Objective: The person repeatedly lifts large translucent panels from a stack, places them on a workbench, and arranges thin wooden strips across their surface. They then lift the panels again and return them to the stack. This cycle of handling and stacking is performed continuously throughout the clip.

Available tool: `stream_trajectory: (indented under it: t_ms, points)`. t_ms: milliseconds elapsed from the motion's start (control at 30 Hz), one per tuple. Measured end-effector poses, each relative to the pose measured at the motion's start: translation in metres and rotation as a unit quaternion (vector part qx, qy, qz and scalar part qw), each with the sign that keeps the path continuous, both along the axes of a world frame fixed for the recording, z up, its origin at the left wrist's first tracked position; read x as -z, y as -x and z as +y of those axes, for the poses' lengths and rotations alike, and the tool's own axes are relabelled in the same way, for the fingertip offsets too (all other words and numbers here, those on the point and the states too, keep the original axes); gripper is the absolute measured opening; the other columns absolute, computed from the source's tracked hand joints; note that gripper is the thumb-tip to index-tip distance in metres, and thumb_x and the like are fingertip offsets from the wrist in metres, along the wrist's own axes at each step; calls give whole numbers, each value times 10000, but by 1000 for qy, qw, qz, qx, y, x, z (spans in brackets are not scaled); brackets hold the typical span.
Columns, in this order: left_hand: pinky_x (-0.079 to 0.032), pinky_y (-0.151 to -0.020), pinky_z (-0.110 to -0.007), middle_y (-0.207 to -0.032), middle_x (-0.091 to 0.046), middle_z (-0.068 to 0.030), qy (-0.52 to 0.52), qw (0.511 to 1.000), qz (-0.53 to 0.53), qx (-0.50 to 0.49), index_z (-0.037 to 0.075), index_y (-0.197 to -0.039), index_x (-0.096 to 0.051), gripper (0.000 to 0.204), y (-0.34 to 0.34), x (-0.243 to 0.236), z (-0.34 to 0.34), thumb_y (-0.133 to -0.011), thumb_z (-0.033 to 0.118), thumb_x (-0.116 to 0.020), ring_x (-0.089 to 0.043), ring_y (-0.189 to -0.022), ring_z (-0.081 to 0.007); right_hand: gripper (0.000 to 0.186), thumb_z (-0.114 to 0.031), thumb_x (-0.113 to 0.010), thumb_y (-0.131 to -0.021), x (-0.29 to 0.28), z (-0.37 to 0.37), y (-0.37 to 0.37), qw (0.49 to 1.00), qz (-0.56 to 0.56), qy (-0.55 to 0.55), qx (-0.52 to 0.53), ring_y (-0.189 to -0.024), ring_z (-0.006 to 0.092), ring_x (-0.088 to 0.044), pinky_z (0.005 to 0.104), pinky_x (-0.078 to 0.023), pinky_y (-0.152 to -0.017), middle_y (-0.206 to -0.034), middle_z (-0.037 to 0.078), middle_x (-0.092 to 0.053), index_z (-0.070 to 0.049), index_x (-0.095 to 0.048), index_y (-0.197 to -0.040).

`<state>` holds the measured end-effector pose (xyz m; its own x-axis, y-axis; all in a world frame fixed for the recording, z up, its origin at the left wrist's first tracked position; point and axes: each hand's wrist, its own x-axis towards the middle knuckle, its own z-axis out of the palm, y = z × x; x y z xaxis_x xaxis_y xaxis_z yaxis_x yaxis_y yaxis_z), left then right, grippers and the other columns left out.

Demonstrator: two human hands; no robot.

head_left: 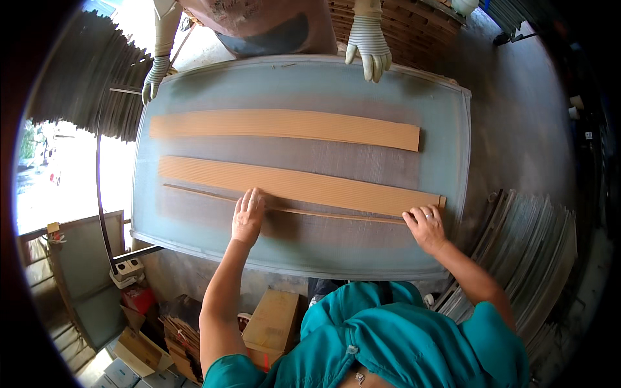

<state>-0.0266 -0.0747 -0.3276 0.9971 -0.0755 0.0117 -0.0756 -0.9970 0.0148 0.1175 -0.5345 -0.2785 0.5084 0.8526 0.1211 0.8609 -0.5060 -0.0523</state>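
Two long tan bands of thin strands (284,124) lie across a pale mesh screen (194,236) in a frame. Along the near side of the nearer band (304,185) runs a narrow tan strip (323,214), separate from it at the left. My left hand (249,216) lies across this strip with its fingers stretched onto the band's near edge; the thumb is not clearly seen. At the right ends of strip and band, my right hand (427,227), wearing a ring, has its fingers curled, seemingly pinching the strip's end.
Across the screen stands another person with striped gloves; one gloved hand (370,55) hangs over the far edge, the other (155,77) by the left corner. Stacked screens (524,258) lean at the right. A cardboard box (272,320) sits below the near edge.
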Motion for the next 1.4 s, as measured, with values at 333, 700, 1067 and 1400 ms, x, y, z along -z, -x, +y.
stream_trajectory:
  t_ms: [333,700,1067,1400]
  points:
    - [-255,-1050,-536,-1043,-578,-68,-3,1000,-30,1,99,-1030,-582,268,-21,-28,17,-775,44,-522,-545,-996,-230,113,-60,-592,-738,2,3,5,990,72,-25,115,-820,263,-573,392,-462,-727,-849,75,-573,-62,-624,-846]
    - [-357,-888,-410,-937,-518,-101,68,998,6,-17,62,-1139,-549,348,-52,-61,33,-806,60,-450,-496,-948,-284,211,-77,-524,-881,-19,-4,-36,819,509,-86,250,-774,157,-611,281,-482,-733,-819,96,-661,0,-646,-1035]
    - [-392,-831,-394,-934,-492,-91,7,999,-43,22,65,-1019,-538,274,-13,-78,27,-750,30,-504,-495,-887,-272,204,-122,-596,-827,-34,-10,-34,803,550,-66,219,-716,161,-624,302,-498,-687,-773,84,-670,-29,-677,-990]
    - [-392,-836,-388,-897,-486,-80,16,999,15,48,100,-838,-515,83,9,-30,10,-757,82,-509,-489,-907,-260,790,-321,-775,-645,8,94,-35,972,208,97,49,-1147,278,-455,427,-390,-941,-1261,103,-461,-42,-408,-1287]
